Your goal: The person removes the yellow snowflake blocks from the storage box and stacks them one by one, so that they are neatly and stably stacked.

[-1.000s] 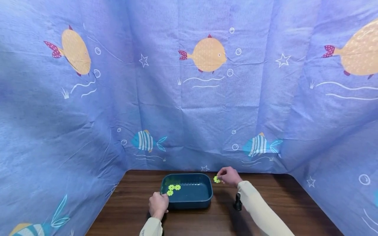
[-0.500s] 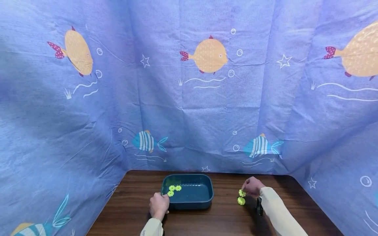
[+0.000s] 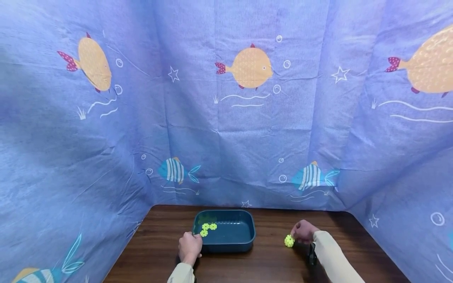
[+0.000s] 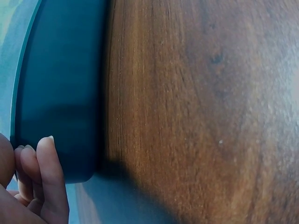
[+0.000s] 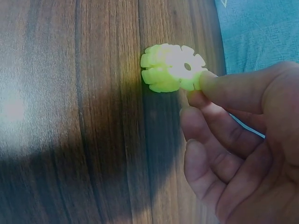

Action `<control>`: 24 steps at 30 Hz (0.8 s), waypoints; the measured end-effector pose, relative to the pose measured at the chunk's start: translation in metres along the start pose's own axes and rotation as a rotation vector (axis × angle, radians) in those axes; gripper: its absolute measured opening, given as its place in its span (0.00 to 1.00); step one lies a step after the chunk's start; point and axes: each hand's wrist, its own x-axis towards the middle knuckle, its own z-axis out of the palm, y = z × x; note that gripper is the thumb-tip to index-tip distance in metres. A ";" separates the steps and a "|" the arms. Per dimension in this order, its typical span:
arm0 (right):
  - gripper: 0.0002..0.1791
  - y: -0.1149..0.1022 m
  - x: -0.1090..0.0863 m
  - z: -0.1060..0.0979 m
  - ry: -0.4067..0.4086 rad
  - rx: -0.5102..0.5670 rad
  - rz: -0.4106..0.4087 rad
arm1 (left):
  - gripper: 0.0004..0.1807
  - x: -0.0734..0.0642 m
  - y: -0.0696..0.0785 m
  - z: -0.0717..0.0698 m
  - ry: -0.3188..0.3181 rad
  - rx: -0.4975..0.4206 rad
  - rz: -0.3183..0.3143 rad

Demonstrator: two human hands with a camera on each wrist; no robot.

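Observation:
A dark teal rectangular tray (image 3: 230,247) rests on the table, with several yellow-green snowflake discs (image 3: 206,226) at its left end. My left hand (image 3: 190,247) grips the tray's near-left rim; in the left wrist view the thumb and fingers (image 4: 50,172) pinch its edge. To the right of the tray, my right hand (image 3: 304,232) pinches one notched yellow-green disc (image 5: 190,77) between thumb and index finger. That disc is against a small stack of like discs (image 5: 156,70) standing on the wood. Glare hides where they meet.
A brown wood-grain table (image 3: 262,267) lies under everything. Blue fabric printed with fish (image 3: 247,149) hangs along its back and both sides. The tray's raised walls stand around the discs inside it.
My right hand has moved right and toward me from beside the tray, bringing its disc down to the stack. My left hand stays on the tray rim.

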 end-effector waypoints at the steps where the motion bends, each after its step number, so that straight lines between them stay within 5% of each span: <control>1: 0.04 0.001 0.000 0.001 0.004 0.003 -0.003 | 0.11 0.000 -0.001 0.000 0.002 0.002 0.004; 24: 0.07 0.001 0.001 0.011 0.083 0.011 0.072 | 0.12 0.001 0.000 0.002 -0.001 0.006 0.004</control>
